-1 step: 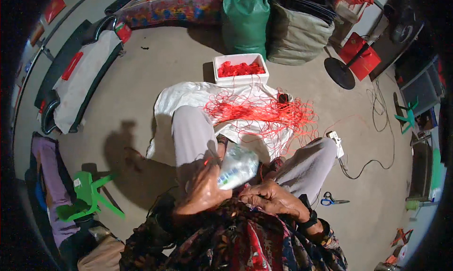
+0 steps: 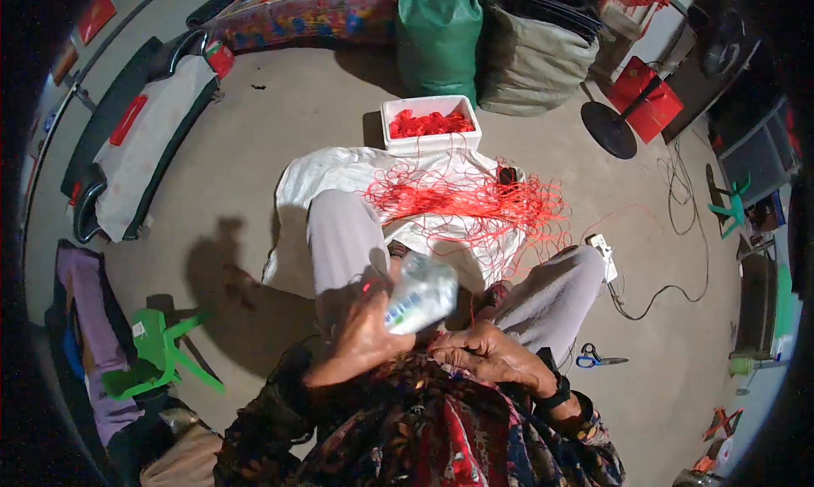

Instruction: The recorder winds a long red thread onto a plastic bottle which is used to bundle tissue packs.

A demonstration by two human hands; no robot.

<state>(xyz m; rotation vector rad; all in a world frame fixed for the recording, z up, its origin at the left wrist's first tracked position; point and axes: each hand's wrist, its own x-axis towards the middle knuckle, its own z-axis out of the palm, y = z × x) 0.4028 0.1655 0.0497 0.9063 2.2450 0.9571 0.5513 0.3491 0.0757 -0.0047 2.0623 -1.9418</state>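
Observation:
My left hand [image 2: 366, 334] is closed round a crumpled clear plastic bag [image 2: 421, 294] with whitish contents and blue and green markings. It holds the bag above my lap, between my knees. Beside it, my right hand [image 2: 487, 351] is closed low against the patterned top, with a dark band on its wrist. A small bit of red shows at the right fingertips, but what they hold is hidden. Beyond my knees, a loose tangle of red cord [image 2: 458, 200] lies across a white sheet [image 2: 318, 175] on the floor.
A white box [image 2: 434, 143] of red cord stands behind the sheet. Scissors [image 2: 600, 357] and a white power strip [image 2: 604, 256] lie to the right. A green stool [image 2: 165, 351] is at the left; a green sack [image 2: 441, 42] and a fan base [image 2: 609, 131] stand farther back.
My left hand and the plastic bag have shifted slightly left, and the bag is turned a little. My right hand stays in nearly the same place.

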